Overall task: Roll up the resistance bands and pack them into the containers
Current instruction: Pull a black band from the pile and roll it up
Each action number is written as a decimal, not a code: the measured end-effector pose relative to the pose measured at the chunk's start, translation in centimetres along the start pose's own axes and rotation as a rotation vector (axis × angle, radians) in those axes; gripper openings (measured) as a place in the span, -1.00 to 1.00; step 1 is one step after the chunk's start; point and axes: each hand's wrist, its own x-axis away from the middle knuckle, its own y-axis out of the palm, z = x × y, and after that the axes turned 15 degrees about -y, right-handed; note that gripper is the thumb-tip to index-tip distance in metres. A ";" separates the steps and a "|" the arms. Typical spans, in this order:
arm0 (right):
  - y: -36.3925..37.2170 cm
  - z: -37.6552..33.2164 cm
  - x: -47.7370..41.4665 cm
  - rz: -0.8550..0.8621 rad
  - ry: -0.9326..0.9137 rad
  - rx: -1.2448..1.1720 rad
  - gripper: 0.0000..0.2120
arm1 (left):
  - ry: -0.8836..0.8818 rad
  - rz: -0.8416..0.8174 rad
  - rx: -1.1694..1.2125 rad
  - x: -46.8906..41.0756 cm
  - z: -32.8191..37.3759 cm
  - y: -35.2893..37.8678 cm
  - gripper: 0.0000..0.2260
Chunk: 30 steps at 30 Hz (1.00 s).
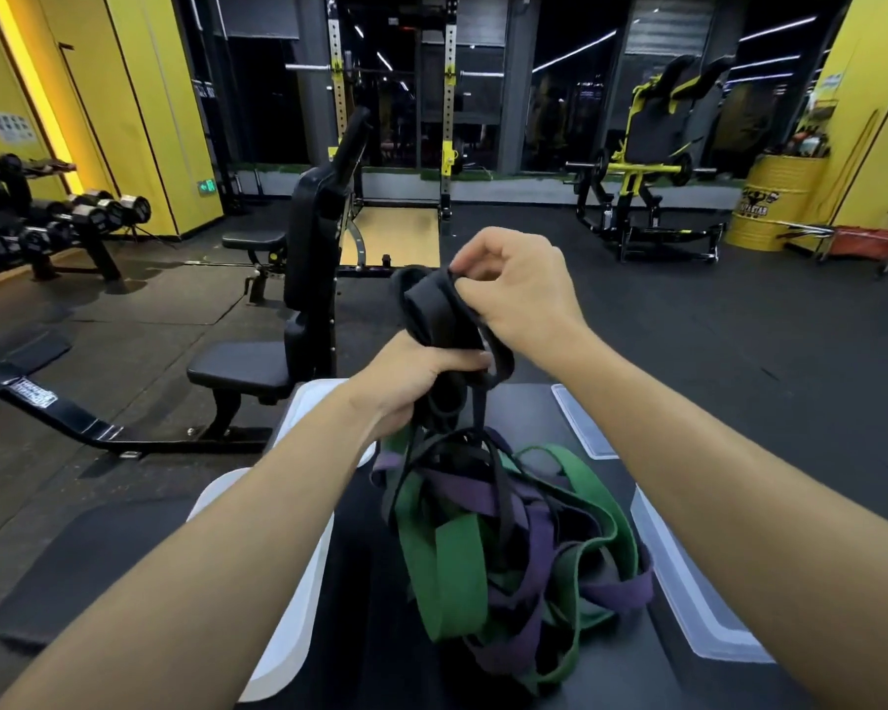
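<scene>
Mid-frame, the left hand (411, 384) grips the half-coiled flat black rubber resistance band (434, 320) as an anchor while the right hand (521, 294) pinches its upper loop, seemingly to wind it (tail trailing into the green-and-purple band pile (508, 535) below).

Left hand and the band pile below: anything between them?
Head view: strands of the black band hang from the left hand down into the green and purple pile; nothing else.
</scene>
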 end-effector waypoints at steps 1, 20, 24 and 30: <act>-0.2 0.3 -0.2 -0.015 0.039 -0.058 -0.78 | 0.005 0.008 -0.012 -0.3 0.4 -0.1 -0.56; 1.5 6.5 7.2 -0.410 0.148 0.190 -0.59 | 0.049 0.113 0.090 -1.7 2.5 -1.2 -0.84; -0.5 5.7 4.9 -0.235 0.191 0.182 -0.59 | 0.047 0.234 0.134 -1.5 2.1 -4.0 -0.87; -1.5 6.3 4.3 -0.373 0.333 0.045 -0.64 | 0.008 0.242 0.112 -0.3 -0.7 -6.1 -0.60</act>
